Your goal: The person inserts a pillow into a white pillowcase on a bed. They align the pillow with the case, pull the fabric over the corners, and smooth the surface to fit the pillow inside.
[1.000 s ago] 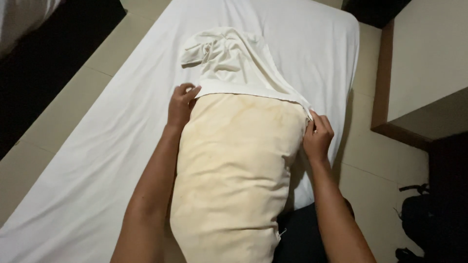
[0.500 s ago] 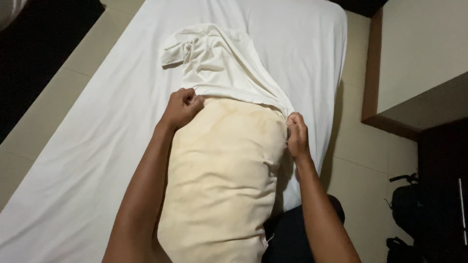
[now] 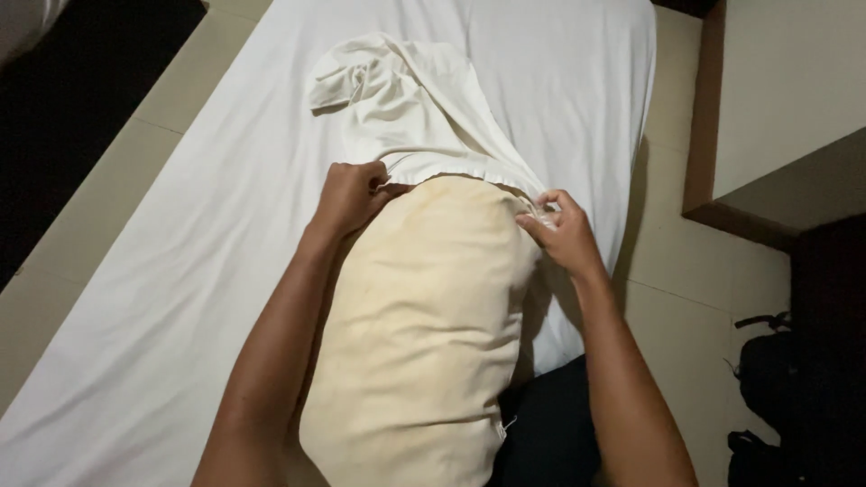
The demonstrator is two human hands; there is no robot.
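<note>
A cream, stained pillow (image 3: 424, 325) lies lengthwise on the bed in front of me. A white pillowcase (image 3: 406, 108) covers only its far end, bunched and crumpled beyond it. My left hand (image 3: 347, 194) grips the pillowcase's open edge at the pillow's left upper corner. My right hand (image 3: 564, 234) pinches the same edge at the right upper corner. Both forearms run along the pillow's sides.
The bed has a white sheet (image 3: 180, 271) and is narrow. Beige floor tiles (image 3: 81, 180) show on the left, and a dark mat (image 3: 81, 72) lies at the upper left. A wooden-edged cabinet (image 3: 776, 126) stands right, with a dark bag (image 3: 776, 379) below it.
The pillowcase edge has slid further off the pillow's far end, baring more cream fabric. Both hands moved with the edge, and the view shifted slightly.
</note>
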